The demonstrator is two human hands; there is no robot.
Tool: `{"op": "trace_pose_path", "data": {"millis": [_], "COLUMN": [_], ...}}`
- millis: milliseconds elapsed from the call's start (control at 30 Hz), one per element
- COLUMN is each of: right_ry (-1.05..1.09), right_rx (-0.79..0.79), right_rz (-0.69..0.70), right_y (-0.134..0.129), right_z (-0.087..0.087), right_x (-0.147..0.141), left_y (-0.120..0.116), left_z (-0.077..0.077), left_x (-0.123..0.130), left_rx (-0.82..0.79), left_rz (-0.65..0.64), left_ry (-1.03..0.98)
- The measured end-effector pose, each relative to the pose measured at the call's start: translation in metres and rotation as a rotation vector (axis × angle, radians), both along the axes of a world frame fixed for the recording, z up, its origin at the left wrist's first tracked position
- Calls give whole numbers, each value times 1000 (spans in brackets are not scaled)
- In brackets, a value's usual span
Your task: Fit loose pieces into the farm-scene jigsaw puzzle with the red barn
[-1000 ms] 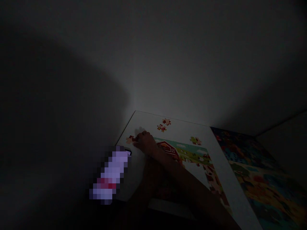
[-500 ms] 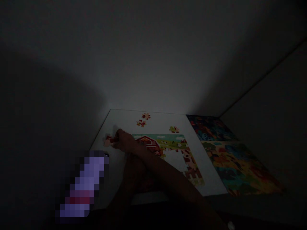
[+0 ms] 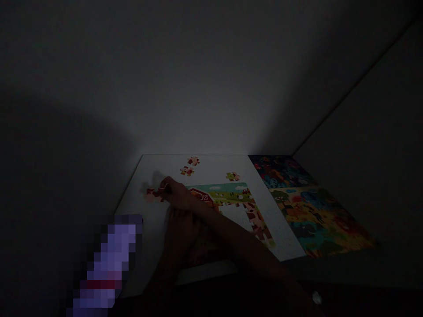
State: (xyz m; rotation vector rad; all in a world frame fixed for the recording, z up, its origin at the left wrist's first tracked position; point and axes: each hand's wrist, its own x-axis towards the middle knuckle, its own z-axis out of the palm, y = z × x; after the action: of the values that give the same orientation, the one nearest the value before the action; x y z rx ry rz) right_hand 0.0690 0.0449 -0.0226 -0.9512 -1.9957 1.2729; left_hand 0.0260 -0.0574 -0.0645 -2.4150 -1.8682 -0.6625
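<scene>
A partly assembled farm puzzle (image 3: 228,193) with a red barn lies on the white table (image 3: 291,240). My right hand (image 3: 176,193) reaches across to the left, fingers pinched on a brown-and-pink puzzle piece (image 3: 155,195) at the puzzle's upper left. Beneath my right forearm, my left hand (image 3: 183,222) rests by the puzzle's left side; its fingers are dark and mostly hidden. Two loose pieces, one brown and pink (image 3: 193,161) and one red and tan (image 3: 187,171), lie behind the puzzle. A green-and-pink piece (image 3: 232,176) sits near its top edge.
At the right lie two colourful pictures, a dark blue one (image 3: 284,171) and a yellow-green one with animals (image 3: 317,220). A pixelated purple object (image 3: 112,255) is at the lower left. Walls rise behind the table.
The camera view has shifted, so the table sits farther left. My right hand has lifted slightly off the spot with the piece and turned a little; my left hand stays under the forearm.
</scene>
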Motion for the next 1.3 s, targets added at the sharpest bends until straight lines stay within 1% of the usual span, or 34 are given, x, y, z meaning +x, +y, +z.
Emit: {"op": "trace_pose_path", "data": {"millis": [100,167,233,333,433,533,600,700,800,900,1000,1067,1167,1233,1300], "right_ry": [107,216,249,204,134,84,75,87,100,100,112,116,99,74,38], "right_rx": [-59,-128,-166,-158,-185,-220,-234,-271,-292,-275,-283,-306,-319,-311,-300], "right_rz": [-54,-35,-44,-121,-171,-192,-203,-223,-202,-190,-213,-228,-210,-173,-138], "right_y": [1,1,0,-4,-10,-19,-26,-35,-39,-39,-38,-38,-39,-40,-41], "right_z": [1,2,3,5,10,14,14,12,10,10,11,12,14,15,16], "right_x": [36,65,95,137,172,201,215,225,227,227,229,231,234,235,236], "left_y": [0,0,0,0,0,0,0,2,3,2,-1,-4,-11,-21,-39], "left_z": [4,3,1,1,2,1,1,1,5,10,17,24,41,55,65], "left_x": [4,5,6,5,5,3,2,-1,-5,-8,-10,-11,-8,-2,9], "left_rx": [69,90,81,60,42,36,28,9,-4,-15,20,75,167,213,201], "left_rz": [20,42,56,52,54,47,31,15,11,36,69,63,50,74,116], "left_ry": [-27,-45,-60,-61,-41,-36,-42,-88,-202,-323,-360,-330,-280,-314,-403]}}
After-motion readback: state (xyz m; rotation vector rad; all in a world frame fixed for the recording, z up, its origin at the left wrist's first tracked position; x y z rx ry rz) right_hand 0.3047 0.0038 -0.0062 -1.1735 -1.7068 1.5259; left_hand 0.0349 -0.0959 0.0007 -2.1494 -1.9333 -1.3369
